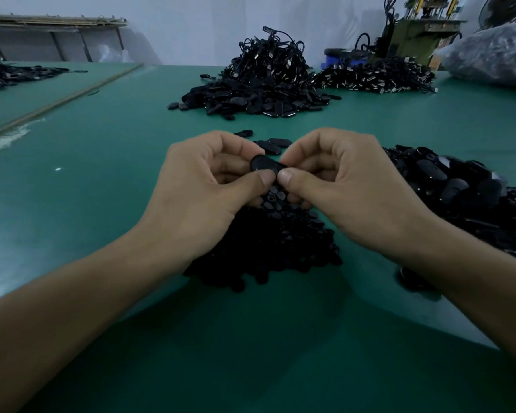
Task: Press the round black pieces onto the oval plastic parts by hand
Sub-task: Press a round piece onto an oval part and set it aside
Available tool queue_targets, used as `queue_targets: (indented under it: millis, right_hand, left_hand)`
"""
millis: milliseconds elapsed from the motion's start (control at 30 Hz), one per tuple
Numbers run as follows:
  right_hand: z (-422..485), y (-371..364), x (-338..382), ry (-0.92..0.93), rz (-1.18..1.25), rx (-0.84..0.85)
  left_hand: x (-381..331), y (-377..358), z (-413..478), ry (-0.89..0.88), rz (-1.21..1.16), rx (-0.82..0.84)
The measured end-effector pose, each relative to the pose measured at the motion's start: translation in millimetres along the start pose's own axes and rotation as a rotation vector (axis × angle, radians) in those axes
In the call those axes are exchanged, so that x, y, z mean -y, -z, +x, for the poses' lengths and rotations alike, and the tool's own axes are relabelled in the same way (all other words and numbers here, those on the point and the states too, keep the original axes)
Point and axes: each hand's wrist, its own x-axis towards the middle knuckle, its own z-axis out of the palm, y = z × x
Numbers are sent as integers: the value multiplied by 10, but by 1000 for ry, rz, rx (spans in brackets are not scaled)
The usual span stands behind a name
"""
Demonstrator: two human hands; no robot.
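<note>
Oval part (264,163) pinched between left hand (203,189) and right hand (343,180), above the table (87,189).
Its long axis was laid across, hand to hand, with both equally near and the thumb tips met on its near edge. It was seen as smooth, black and half covered. A pile of round pieces (268,236) was noted directly beneath. Whether one was seated could not be told.

The table (102,174) is plain teal green. The oval part (262,163) is glossy black, as are the round pieces (268,239) below it, the heap (459,186) right of it and the pile (256,84) beyond it. Farther beyond it stands a blue tub (335,56).
</note>
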Motion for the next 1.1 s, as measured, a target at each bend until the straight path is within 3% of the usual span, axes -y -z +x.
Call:
queue_targets:
  millis: [233, 1100]
  right_hand:
    - [9, 10, -3, -3, 28, 11]
    - [7, -7, 6, 4, -123, 26]
  left_hand:
    - [10, 20, 17, 43, 24, 26]
    - [46, 92, 125, -79, 280, 136]
